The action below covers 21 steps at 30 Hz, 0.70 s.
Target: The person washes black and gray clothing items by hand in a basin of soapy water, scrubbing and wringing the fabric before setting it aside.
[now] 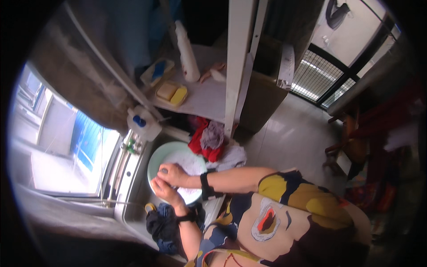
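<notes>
A pale green basin (154, 159) of foamy water stands in a sink (130, 193) before me. Over the basin, my right hand (175, 175) is closed around a small grey item (164, 171), perhaps wet cloth. Only a bit of it shows between the fingers. My left hand (166, 192) is curled just against the right one, at the basin's near-left side. Its palm is hidden, so what it holds cannot be made out. Dark bands circle both wrists.
Dark clothes (163, 227) lie in the sink left of the basin. Red cloth (200, 143) and white cloth (230, 157) are heaped to its right. A shelf (206, 100) holds soap dishes (171, 94) and a white bottle (186, 56). A white post (237, 66) rises beside it.
</notes>
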Motion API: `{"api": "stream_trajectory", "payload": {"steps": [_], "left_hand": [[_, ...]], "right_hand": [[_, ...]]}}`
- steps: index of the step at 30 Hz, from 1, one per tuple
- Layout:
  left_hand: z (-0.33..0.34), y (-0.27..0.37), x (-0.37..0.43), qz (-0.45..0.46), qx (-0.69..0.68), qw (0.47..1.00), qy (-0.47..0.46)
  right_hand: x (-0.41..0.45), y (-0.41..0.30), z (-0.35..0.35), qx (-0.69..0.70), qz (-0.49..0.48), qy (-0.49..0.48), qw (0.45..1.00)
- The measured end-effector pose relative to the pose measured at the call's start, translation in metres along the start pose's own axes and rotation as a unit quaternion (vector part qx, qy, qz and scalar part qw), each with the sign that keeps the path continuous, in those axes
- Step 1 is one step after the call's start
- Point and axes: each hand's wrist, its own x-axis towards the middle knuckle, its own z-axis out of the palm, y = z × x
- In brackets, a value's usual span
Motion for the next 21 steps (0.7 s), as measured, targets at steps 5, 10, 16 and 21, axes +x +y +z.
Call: {"api": "stream_trajectory", "payload": {"steps": [5, 10, 16, 21], "left_hand": [[-0.001, -0.034, -0.001, -0.004, -0.033, 0.999, 0.002], [0.003, -0.064, 0.000, -0.215, -0.248, 0.944, -0.023], [-0.005, -0.106, -0.005, -0.334, -0.303, 0.888, -0.091], [0.007, -0.090, -0.019, -0.450, -0.355, 0.811, -0.113]], "right_hand": [[-0.002, 0.006, -0.003, -0.123, -0.112, -0.048, 0.985], [-0.002, 0.024, -0.006, -0.178, -0.101, -0.081, 0.975], [-0.010, 0.031, -0.009, -0.201, -0.106, -0.113, 0.967], [-0.021, 0.040, -0.024, -0.232, -0.078, -0.145, 0.959]]}}
